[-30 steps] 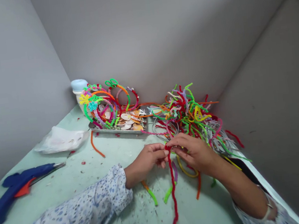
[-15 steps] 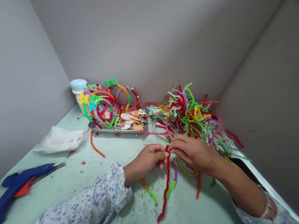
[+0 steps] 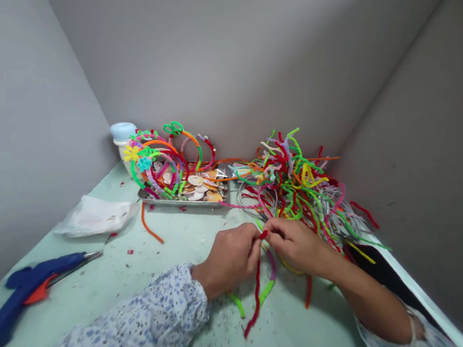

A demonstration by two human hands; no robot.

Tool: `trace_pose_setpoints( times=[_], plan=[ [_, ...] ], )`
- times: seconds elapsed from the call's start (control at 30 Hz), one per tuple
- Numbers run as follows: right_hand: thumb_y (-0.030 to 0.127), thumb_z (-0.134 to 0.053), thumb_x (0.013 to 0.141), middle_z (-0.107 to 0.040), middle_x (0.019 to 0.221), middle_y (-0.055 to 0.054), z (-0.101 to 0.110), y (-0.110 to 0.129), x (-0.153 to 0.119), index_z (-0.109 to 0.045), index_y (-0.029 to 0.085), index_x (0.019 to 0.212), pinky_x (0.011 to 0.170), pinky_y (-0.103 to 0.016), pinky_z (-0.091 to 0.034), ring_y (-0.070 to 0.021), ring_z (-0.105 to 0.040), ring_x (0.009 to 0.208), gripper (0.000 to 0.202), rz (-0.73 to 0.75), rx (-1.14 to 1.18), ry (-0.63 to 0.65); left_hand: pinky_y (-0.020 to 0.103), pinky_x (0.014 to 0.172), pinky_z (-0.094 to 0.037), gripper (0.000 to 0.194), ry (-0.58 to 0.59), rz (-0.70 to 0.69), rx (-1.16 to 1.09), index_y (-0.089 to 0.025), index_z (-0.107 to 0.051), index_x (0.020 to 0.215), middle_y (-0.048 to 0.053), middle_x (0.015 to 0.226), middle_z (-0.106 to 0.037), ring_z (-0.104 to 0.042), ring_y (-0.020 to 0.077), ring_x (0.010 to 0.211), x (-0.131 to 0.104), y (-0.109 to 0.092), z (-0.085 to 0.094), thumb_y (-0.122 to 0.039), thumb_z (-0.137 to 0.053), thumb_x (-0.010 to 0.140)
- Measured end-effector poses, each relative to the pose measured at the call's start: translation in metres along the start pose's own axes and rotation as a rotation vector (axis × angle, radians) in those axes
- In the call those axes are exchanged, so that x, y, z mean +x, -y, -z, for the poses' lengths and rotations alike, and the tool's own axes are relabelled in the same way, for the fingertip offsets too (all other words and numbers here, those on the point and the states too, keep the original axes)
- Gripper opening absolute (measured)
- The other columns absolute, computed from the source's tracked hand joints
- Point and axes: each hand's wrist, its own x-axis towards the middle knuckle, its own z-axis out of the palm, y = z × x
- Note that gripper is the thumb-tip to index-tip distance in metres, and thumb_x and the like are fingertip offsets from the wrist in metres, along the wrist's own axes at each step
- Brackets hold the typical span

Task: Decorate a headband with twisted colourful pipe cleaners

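A red pipe cleaner (image 3: 257, 300) is pinched near its upper end between both hands, its long tail hanging down toward me. My left hand (image 3: 233, 255) is closed on it, with the back of the hand turned up. Close against it, my right hand (image 3: 297, 243) grips the short red tip between thumb and forefinger. Beneath the hands lies a band wrapped in coloured pipe cleaner (image 3: 267, 292), green and purple on its right side; the hands hide its upper part. An orange piece (image 3: 308, 292) sticks out below my right hand.
Beyond the hands spreads a tangled heap of pipe cleaners (image 3: 296, 188). A metal tray (image 3: 184, 203) carries paper cutouts and several finished headbands (image 3: 158, 165). To the left are a blue glue gun (image 3: 30, 288), a plastic bag (image 3: 95, 215) and a white jar (image 3: 124, 139).
My left hand has rolled over so its back faces up, and the red tip now lies sideways between the fingers. The hands remain together in the same place.
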Motion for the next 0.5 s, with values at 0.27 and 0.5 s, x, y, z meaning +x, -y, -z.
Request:
trace_pose_setpoints(
  times=[0.27, 0.5],
  plan=[
    [0.033, -0.053, 0.078, -0.052, 0.061, 0.003, 0.005, -0.006, 0.001, -0.055, 0.017, 0.069, 0.043, -0.020, -0.028, -0.0072, -0.045, 0.046, 0.018, -0.305, 0.744, 0.260, 0.024, 0.058, -0.034, 0.010, -0.046, 0.089, -0.177, -0.017, -0.052, 0.079, 0.000, 0.068, -0.055, -0.049, 0.0122, 0.061, 0.002, -0.003, -0.001, -0.022, -0.045, 0.084],
    [0.028, -0.059, 0.080, -0.063, 0.090, -0.003, 0.019, -0.005, 0.001, -0.061, 0.021, 0.104, 0.068, -0.027, -0.045, -0.0159, -0.058, 0.078, 0.025, 0.050, 0.091, -0.097, 0.021, 0.045, -0.028, 0.013, 0.142, 0.544, -1.023, -0.017, -0.046, 0.065, -0.005, 0.050, -0.044, -0.039, 0.0072, 0.043, 0.019, 0.007, -0.001, -0.023, -0.051, 0.075]
  ],
)
